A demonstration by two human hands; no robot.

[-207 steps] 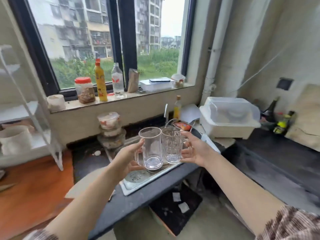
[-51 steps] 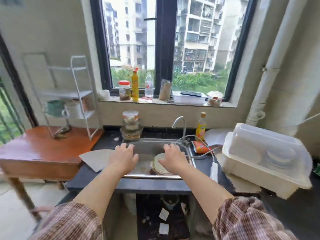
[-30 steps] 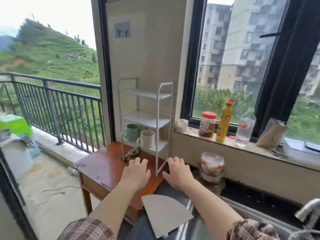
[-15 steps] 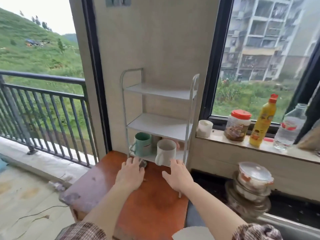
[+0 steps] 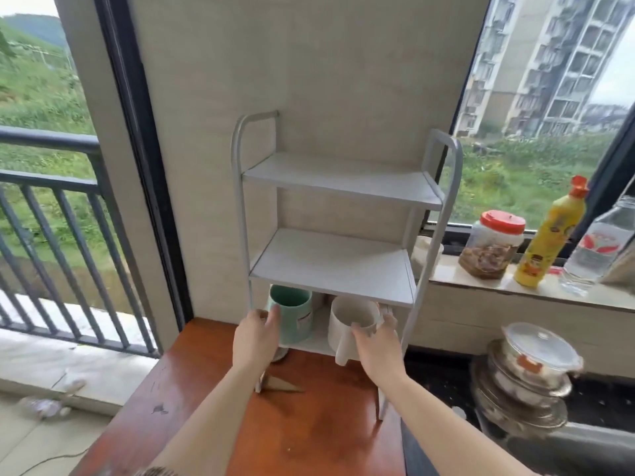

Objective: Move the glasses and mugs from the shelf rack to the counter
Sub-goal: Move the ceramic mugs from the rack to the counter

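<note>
No legible text; labels on yellow bottle [image 5: 549, 235], water bottle [image 5: 602, 247] blurred

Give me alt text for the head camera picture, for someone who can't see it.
At the bottom shelf of a white three-tier rack on a reddish wooden table, a person's left hand grips a green mug and the right hand a white mug. A jar and a yellow bottle stand on the windowsill.
</note>
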